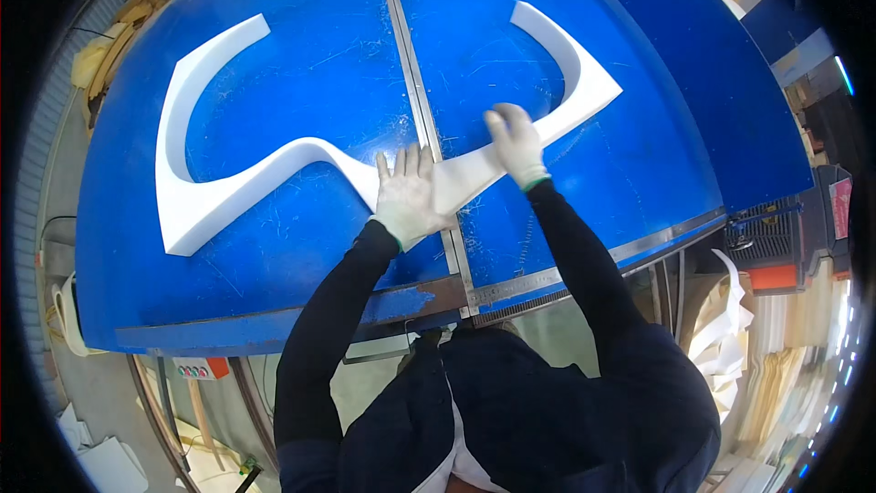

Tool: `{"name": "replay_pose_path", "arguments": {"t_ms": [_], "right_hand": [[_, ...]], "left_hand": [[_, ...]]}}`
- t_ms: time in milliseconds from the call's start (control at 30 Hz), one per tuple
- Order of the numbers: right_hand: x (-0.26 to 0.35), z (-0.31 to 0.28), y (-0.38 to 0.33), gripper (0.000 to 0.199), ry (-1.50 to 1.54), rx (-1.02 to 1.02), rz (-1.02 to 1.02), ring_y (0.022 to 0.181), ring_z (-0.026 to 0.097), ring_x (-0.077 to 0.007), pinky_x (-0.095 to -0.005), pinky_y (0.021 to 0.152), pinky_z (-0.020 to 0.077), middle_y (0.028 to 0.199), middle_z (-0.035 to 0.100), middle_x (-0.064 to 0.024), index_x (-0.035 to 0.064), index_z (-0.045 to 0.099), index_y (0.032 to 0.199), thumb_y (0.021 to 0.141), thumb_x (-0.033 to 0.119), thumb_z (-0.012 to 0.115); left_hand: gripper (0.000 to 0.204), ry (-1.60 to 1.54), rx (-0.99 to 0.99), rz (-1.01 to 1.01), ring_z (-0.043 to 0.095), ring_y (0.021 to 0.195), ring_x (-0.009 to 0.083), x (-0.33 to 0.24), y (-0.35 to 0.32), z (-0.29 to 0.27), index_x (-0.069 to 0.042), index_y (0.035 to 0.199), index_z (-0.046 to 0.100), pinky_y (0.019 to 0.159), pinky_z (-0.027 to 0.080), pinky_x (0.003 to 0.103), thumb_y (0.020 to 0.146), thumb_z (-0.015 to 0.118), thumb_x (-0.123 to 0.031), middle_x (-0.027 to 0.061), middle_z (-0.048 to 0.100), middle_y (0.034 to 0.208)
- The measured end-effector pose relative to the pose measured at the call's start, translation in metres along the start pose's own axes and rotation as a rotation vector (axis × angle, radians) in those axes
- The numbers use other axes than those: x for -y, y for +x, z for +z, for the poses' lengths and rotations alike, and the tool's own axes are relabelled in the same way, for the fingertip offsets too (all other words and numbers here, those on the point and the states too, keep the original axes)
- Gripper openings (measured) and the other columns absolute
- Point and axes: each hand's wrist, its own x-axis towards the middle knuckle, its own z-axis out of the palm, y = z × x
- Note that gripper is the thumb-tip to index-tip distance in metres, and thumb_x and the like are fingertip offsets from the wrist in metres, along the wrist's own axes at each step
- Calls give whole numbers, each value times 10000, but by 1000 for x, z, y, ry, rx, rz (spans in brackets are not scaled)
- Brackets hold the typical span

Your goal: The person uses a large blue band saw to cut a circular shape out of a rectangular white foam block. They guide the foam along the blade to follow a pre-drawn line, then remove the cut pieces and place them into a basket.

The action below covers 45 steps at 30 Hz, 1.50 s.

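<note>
A thick white curved foam piece lies on the blue table, with hook-shaped arms at left and right. Whether it is one piece or two at the middle is hidden under my left hand. That hand is gloved in white and rests flat on the foam beside the metal strip, fingers stretched out. My right hand, also gloved, is over the narrow right-hand stretch of foam. Its fingers look bent and are blurred, so I cannot make out whether they grip the foam.
A metal strip runs across the tabletop from far to near. Metal rails line the near edge. A red-and-grey machine stands at right beside hanging white scraps. A red control box with buttons sits below the table at left.
</note>
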Motion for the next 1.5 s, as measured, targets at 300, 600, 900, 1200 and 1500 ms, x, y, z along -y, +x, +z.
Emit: {"name": "replay_pose_path", "arguments": {"t_ms": [300, 600, 900, 1200, 1500], "right_hand": [[-96, -123, -21, 606, -450, 66, -105, 1313, 506, -431, -517, 1077, 434, 1409, 567, -213, 78, 591, 1372, 915, 457, 716], [-61, -86, -19, 670, -442, 710, -100, 1290, 546, -466, -473, 1084, 471, 1518, 427, -249, 125, 583, 1392, 818, 404, 790], [-40, -57, 1, 454, -627, 652, -113, 1319, 479, -496, -589, 1083, 391, 1442, 483, -232, 125, 764, 1114, 850, 492, 723], [-66, 1, 64, 509, -728, 938, -389, 985, 702, -343, -511, 898, 522, 1040, 714, -160, 77, 644, 1044, 820, 530, 702], [-113, 120, 227, 177, -676, 474, -422, 788, 731, -326, -507, 635, 542, 800, 724, -114, 119, 630, 923, 889, 292, 640]], "left_hand": [[774, 436, 383, -200, 297, 1508, 418, 177, -109, -37, -126, 1516, 449, 1231, 151, 633, 806, 729, -249, 195, 414, 1566], [1016, -463, 533, 114, 354, 1478, 426, 57, -77, -30, 4, 1531, 382, 1228, 191, 620, 764, 810, -506, 267, 412, 1560], [310, -60, 282, 7, 699, 925, 327, 119, -39, 7, -103, 1091, 646, 804, 566, 476, 816, 650, -247, 128, 696, 948], [645, 24, 37, 148, 635, 1111, 379, 181, -12, 10, -85, 1329, 578, 994, 452, 478, 742, 718, -312, 152, 681, 1141], [531, 240, 85, -390, 684, 1039, 329, 266, 140, 41, -141, 1238, 596, 845, 546, 480, 857, 754, -476, 131, 688, 1082]]}}
